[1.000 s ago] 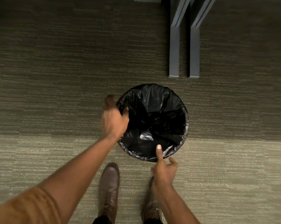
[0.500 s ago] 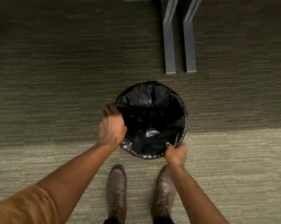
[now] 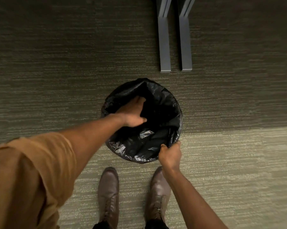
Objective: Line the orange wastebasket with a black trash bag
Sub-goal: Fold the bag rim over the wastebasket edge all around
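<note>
- Striped, low-pile carpet [image 3: 57, 71] in grey-green tones covers the floor; a darker band lies across the far part and a lighter band across the near part.
- Two grey metal furniture feet [image 3: 164, 47], flat rectangular bars, lie side by side on the carpet, running away from the viewer.
- A pair of brown leather lace-up shoes [image 3: 108, 194] stands on the lighter band, toes pointing forward.
- An ochre short sleeve [image 3: 28, 171] fills the lower left.

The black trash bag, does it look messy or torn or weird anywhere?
Nothing looks torn or spilled. The crinkly black plastic trash bag covers the round wastebasket so fully that no orange shows. It is just wrinkled and loose inside, where the left hand reaches in, while the right hand pinches the near edge.
</note>
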`<state>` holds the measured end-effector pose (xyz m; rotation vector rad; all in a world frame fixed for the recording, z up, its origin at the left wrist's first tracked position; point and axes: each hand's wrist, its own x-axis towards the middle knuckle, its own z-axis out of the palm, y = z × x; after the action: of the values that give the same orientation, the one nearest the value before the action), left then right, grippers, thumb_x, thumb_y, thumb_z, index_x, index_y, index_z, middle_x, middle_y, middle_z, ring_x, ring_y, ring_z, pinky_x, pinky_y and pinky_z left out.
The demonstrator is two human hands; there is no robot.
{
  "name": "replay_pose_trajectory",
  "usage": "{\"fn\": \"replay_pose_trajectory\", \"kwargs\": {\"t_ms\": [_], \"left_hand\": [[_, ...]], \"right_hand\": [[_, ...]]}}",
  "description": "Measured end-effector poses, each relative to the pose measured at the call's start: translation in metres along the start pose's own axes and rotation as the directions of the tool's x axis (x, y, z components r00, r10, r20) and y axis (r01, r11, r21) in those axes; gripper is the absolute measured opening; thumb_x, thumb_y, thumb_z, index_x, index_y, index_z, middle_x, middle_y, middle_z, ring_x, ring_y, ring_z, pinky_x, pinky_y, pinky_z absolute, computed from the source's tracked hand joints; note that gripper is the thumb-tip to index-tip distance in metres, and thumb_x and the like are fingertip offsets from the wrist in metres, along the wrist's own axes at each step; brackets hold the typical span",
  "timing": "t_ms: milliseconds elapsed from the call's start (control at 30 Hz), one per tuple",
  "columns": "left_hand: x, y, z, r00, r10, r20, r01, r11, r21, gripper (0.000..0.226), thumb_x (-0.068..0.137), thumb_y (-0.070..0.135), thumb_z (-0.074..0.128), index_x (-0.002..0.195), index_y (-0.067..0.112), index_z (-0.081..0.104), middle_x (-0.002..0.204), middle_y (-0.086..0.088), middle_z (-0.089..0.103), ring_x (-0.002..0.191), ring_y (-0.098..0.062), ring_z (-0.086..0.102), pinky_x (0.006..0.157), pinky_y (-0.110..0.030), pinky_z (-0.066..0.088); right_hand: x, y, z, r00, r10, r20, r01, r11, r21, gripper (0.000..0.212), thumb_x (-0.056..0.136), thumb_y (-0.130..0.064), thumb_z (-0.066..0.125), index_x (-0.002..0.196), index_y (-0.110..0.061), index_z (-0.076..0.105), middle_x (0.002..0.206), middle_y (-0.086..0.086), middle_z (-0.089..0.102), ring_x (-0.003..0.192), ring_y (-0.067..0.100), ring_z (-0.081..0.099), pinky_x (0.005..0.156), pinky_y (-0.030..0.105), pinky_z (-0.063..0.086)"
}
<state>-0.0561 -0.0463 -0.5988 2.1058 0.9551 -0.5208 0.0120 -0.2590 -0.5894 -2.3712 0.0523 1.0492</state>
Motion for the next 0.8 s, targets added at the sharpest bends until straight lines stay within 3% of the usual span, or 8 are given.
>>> {"fn": "replay_pose_trajectory", "kwargs": {"t_ms": [100, 200, 333, 433, 567, 633, 700, 800], "left_hand": [[0.015, -0.012, -0.023, 0.994, -0.108, 0.034, 0.112, 0.977, -0.182, 0.082, 0.091, 0.032, 0.081, 0.161, 0.020, 0.041, 0.164, -0.008, 0.050, 0.151, -0.028, 0.048, 0.122, -0.038, 0.041], [0.012, -0.011, -0.033, 0.990, -0.100, 0.102, 0.123, 0.958, -0.260, 0.063, 0.100, 0.026, 0.074, 0.158, 0.018, 0.051, 0.162, -0.005, 0.054, 0.151, -0.025, 0.049, 0.121, -0.034, 0.038], [-0.016, 0.006, -0.026, 0.994, 0.007, 0.107, 0.021, 0.965, -0.260, 0.021, 0.103, 0.023, 0.069, 0.121, 0.020, 0.079, 0.119, 0.003, 0.080, 0.122, -0.020, 0.072, 0.104, -0.030, 0.053], [-0.053, -0.002, -0.014, 0.973, 0.076, -0.219, -0.061, 0.995, 0.076, 0.018, 0.100, 0.031, 0.068, 0.112, 0.022, 0.076, 0.116, 0.000, 0.079, 0.114, -0.024, 0.072, 0.094, -0.037, 0.060], [-0.100, -0.036, 0.004, 0.780, 0.018, -0.626, 0.204, 0.938, 0.280, 0.041, 0.085, 0.022, 0.078, 0.121, 0.006, 0.066, 0.128, -0.020, 0.063, 0.118, -0.038, 0.058, 0.083, -0.049, 0.059], [-0.111, -0.053, 0.013, 0.740, -0.121, -0.662, 0.289, 0.945, 0.151, 0.054, 0.083, 0.024, 0.081, 0.128, 0.002, 0.059, 0.132, -0.025, 0.058, 0.121, -0.043, 0.054, 0.091, -0.054, 0.053], [-0.117, -0.063, 0.023, 0.738, -0.280, -0.614, 0.267, 0.957, -0.114, 0.053, 0.089, 0.021, 0.082, 0.129, -0.002, 0.056, 0.125, -0.025, 0.062, 0.112, -0.040, 0.061, 0.090, -0.046, 0.054], [-0.120, -0.067, 0.031, 0.714, -0.445, -0.540, 0.296, 0.891, -0.343, 0.037, 0.096, 0.025, 0.080, 0.116, 0.000, 0.062, 0.085, -0.010, 0.071, 0.063, -0.015, 0.061, 0.056, -0.023, 0.046]], "right_hand": [[0.000, 0.002, -0.002, 1.000, 0.006, 0.024, -0.005, 1.000, -0.012, 0.039, 0.106, -0.003, 0.058, 0.141, 0.004, 0.042, 0.111, 0.018, 0.071, 0.099, 0.036, 0.073, 0.093, 0.050, 0.063], [-0.001, 0.001, -0.001, 0.999, 0.007, 0.035, -0.006, 0.999, -0.039, 0.040, 0.107, -0.004, 0.057, 0.142, 0.002, 0.039, 0.112, 0.020, 0.072, 0.101, 0.039, 0.074, 0.091, 0.055, 0.064], [-0.002, -0.005, 0.002, 1.000, 0.008, 0.022, -0.007, 1.000, -0.021, 0.032, 0.106, -0.002, 0.056, 0.135, 0.001, 0.042, 0.114, 0.019, 0.070, 0.103, 0.037, 0.073, 0.095, 0.053, 0.062], [-0.001, -0.005, 0.002, 0.999, 0.022, 0.025, -0.022, 1.000, -0.001, 0.033, 0.106, 0.000, 0.055, 0.136, 0.000, 0.041, 0.101, 0.013, 0.069, 0.091, 0.029, 0.073, 0.086, 0.050, 0.065], [0.000, -0.003, 0.003, 1.000, 0.020, 0.023, -0.021, 1.000, 0.005, 0.032, 0.106, 0.000, 0.055, 0.135, -0.002, 0.043, 0.111, 0.018, 0.072, 0.094, 0.031, 0.073, 0.090, 0.049, 0.064], [0.001, -0.003, 0.004, 1.000, 0.024, 0.015, -0.024, 1.000, 0.012, 0.032, 0.106, -0.001, 0.056, 0.136, -0.001, 0.044, 0.117, 0.021, 0.072, 0.104, 0.038, 0.073, 0.096, 0.054, 0.062], [0.002, -0.001, 0.005, 1.000, 0.025, 0.012, -0.026, 0.999, 0.024, 0.032, 0.106, -0.002, 0.057, 0.135, -0.002, 0.046, 0.120, 0.023, 0.072, 0.108, 0.040, 0.073, 0.099, 0.056, 0.061], [0.004, 0.002, 0.007, 1.000, 0.017, 0.002, -0.017, 0.999, 0.049, 0.029, 0.106, -0.006, 0.060, 0.132, -0.004, 0.048, 0.121, 0.023, 0.073, 0.111, 0.042, 0.072, 0.101, 0.058, 0.060]]}}
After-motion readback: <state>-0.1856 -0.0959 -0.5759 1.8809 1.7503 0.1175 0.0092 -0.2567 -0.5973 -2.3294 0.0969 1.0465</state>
